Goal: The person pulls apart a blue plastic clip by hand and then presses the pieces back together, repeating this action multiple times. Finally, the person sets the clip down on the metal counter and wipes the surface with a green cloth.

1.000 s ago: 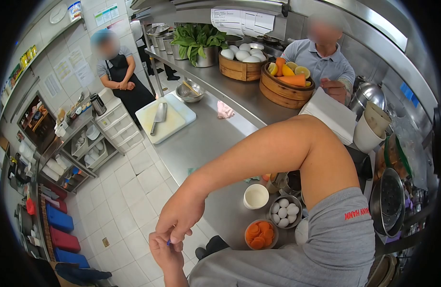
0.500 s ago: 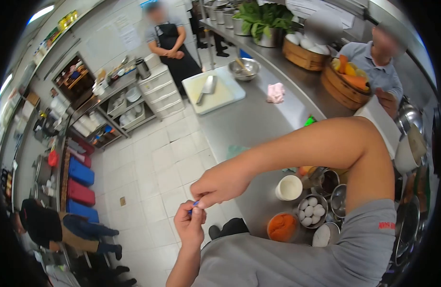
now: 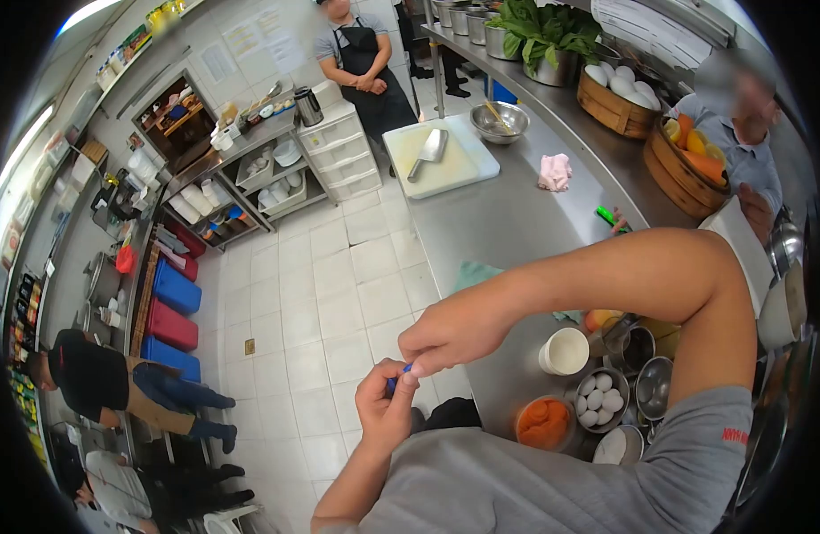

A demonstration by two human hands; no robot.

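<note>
My left hand (image 3: 383, 405) and my right hand (image 3: 456, 336) meet above the tiled floor, just off the counter's edge. Between their closed fingers is a small blue object (image 3: 392, 385), mostly covered, so its kind cannot be made out. Both hands pinch at it, the right from above and the left from below. Nearest on the steel counter (image 3: 494, 378) are a green cloth (image 3: 475, 274), a white tub (image 3: 565, 351) and a container of orange food (image 3: 544, 424). A bowl of white eggs (image 3: 598, 398) sits beside them.
A cleaver (image 3: 429, 155) lies on a white cutting board (image 3: 468, 169), near a metal bowl (image 3: 499, 123). A pink cloth (image 3: 555, 172) and a bright green object (image 3: 608, 215) are on the counter. Several people stand around, one behind the steamer baskets (image 3: 681, 173).
The whole view has shifted, so the counter and hands appear farther right. My hands stay together on the blue object, with more of it showing. Another person has come into view at lower left.
</note>
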